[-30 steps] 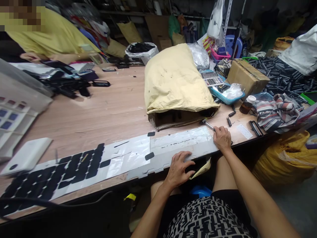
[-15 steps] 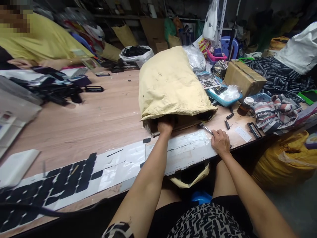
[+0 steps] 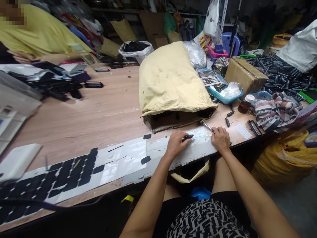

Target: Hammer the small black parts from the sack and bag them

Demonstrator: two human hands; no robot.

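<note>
My left hand point(image 3: 176, 144) is closed on a small black part point(image 3: 187, 138), just above the white board point(image 3: 158, 155) along the table's front edge. My right hand point(image 3: 221, 138) is wrapped round the handle of a small hammer point(image 3: 207, 126), whose metal head lies near the sack's mouth. Directly beyond both hands lies a large pale yellow sack point(image 3: 170, 79), its dark opening facing me. What is inside it is too dark to make out.
Black pads on a white sheet point(image 3: 104, 178) lie at the left. To the right stand a calculator point(image 3: 209, 78), a blue basket point(image 3: 226, 99), a cardboard box point(image 3: 245, 74), a brown bottle point(image 3: 245, 103) and a striped cloth point(image 3: 274, 110). A person in yellow point(image 3: 49, 33) works across the table.
My left hand has come out of the sack's mouth toward me and now holds a small black part over the board. My right hand stays on the hammer.
</note>
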